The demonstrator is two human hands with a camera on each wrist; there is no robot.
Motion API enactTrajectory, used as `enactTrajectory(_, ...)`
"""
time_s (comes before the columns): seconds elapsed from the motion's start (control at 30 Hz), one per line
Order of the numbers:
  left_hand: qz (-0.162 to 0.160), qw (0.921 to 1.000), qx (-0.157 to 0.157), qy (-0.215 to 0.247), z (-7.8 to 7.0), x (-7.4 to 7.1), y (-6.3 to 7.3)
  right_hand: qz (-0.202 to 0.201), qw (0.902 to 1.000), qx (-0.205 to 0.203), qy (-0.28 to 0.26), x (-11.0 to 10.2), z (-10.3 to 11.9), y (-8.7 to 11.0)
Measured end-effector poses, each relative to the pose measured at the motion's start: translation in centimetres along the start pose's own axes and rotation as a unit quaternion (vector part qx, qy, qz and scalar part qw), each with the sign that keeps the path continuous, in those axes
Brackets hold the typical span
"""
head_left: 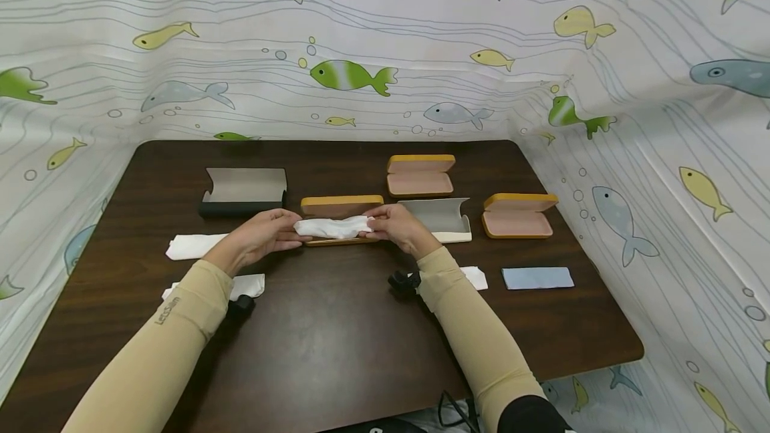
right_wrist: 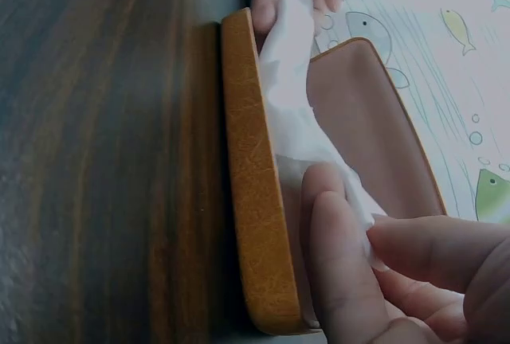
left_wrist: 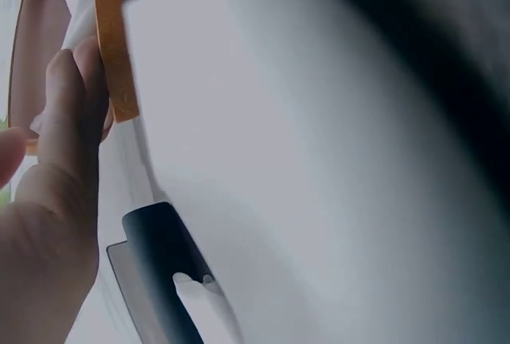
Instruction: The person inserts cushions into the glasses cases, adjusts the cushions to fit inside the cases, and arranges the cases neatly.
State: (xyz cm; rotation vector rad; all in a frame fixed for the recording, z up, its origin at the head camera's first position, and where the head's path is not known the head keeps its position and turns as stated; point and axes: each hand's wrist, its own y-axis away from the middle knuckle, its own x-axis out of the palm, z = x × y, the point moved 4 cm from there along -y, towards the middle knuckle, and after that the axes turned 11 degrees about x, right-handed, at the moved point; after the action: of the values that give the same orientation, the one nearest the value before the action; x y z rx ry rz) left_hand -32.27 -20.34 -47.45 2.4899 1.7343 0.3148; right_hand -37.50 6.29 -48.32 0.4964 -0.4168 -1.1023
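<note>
A rolled white cloth [head_left: 333,227] is held lengthwise over an open tan glasses case [head_left: 341,206] at the middle of the table. My left hand [head_left: 259,238] pinches its left end between thumb and fingers. At the other end, my right hand [head_left: 404,227] pinches it, thumb against fingertips, as the right wrist view also shows along the cloth [right_wrist: 291,81]. There the cloth lies just inside the case's brown front wall [right_wrist: 255,161], with the pinkish lid lining [right_wrist: 366,113] behind. Whatever the cloth may wrap is hidden.
Two more open tan cases [head_left: 421,183] [head_left: 519,224] stand behind and at right. A dark open case [head_left: 243,207] is at left, a white one [head_left: 454,219] beside my right hand. White cloths [head_left: 195,246] lie at left, another [head_left: 475,277] and a light-blue cloth [head_left: 538,278] at right.
</note>
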Motion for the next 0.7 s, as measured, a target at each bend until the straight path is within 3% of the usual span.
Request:
enactTrajectory(0.3, 0.000, 0.9984, -0.004, -0.057, -0.5, 0.3, 0.3, -0.038, 0.9978, 0.004, 0.055, -0.4, -0.1, 0.0)
enactTrajectory(0.5, -0.020, 0.9951, -0.004, -0.097, -1.0, 0.2, 0.8, -0.047, 0.9970, 0.005, 0.060, -0.6, -0.2, 0.0)
enactTrajectory(0.7, -0.036, 0.9827, 0.007, -0.181, -0.9, 0.2, 1.1, -0.062, 0.9956, -0.002, 0.070, -0.6, 0.0, 0.2)
